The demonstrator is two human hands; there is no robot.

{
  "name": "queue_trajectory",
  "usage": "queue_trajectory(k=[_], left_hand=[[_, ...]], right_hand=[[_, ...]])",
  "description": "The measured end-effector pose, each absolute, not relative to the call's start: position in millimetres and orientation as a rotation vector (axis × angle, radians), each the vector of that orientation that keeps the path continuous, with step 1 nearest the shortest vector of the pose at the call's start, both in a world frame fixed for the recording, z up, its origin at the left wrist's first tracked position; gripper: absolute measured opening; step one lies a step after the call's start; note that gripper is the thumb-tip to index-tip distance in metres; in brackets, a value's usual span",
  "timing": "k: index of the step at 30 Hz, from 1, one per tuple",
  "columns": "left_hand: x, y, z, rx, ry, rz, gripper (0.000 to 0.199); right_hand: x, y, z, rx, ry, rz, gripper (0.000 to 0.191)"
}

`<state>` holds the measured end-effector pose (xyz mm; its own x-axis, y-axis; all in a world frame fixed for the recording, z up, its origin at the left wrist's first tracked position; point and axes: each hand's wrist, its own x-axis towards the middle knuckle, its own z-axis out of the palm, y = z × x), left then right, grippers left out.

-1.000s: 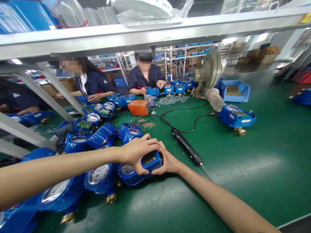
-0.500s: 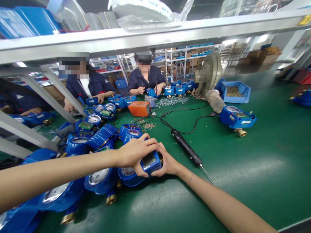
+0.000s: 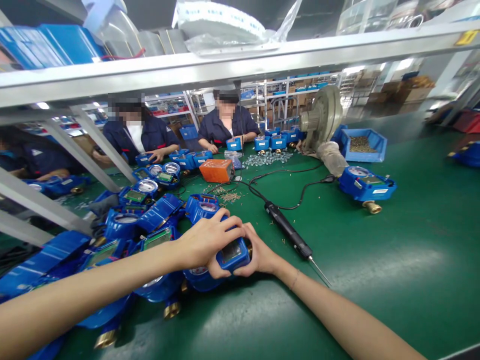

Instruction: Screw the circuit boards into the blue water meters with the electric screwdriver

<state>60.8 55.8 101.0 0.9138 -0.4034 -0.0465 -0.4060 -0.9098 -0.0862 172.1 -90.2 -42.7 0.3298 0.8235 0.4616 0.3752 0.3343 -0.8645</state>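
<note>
On the green-matted workbench (image 3: 378,280), blue water meters with brass fittings (image 3: 161,212) are heaped to the left, within easy reach of the person, while an electric screwdriver (image 3: 288,231) lies just right of the hands, apparently left handy, its black cord (image 3: 292,202) trailing back across the mat. Both hands grip one blue water meter (image 3: 240,261) above the heap: the left hand (image 3: 207,245) wraps over it and the right hand (image 3: 260,255) cups its right end, leaving its display (image 3: 231,251) tilted up and uncovered.
</note>
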Motion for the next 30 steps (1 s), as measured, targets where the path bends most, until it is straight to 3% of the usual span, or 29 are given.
queue_trajectory(k=[8,13,16,21,25,30], left_hand=[[44,37,137,-2.745,0.518,-0.290,0.056],[42,62,165,-2.931,0.150,-0.718,0.068],[48,93,169,-3.228,-0.077,-0.893,0.065],[64,111,151,-3.833,-0.414,-0.577,0.059],[96,97,139,-3.850,-0.227,-0.303,0.059],[162,78,114,-3.564,0.175,-0.135,0.072]], right_hand=[[174,-86,-49,-1.278,-1.232,0.414,0.106],[174,-90,-48,-1.278,-1.251,0.468,0.113],[173,-93,-45,-1.286,-1.258,0.492,0.115],[172,-94,-42,-1.300,-1.255,0.509,0.116],[171,-95,-41,-1.304,-1.243,0.511,0.118],[169,-96,-43,-1.314,-1.213,0.543,0.123]])
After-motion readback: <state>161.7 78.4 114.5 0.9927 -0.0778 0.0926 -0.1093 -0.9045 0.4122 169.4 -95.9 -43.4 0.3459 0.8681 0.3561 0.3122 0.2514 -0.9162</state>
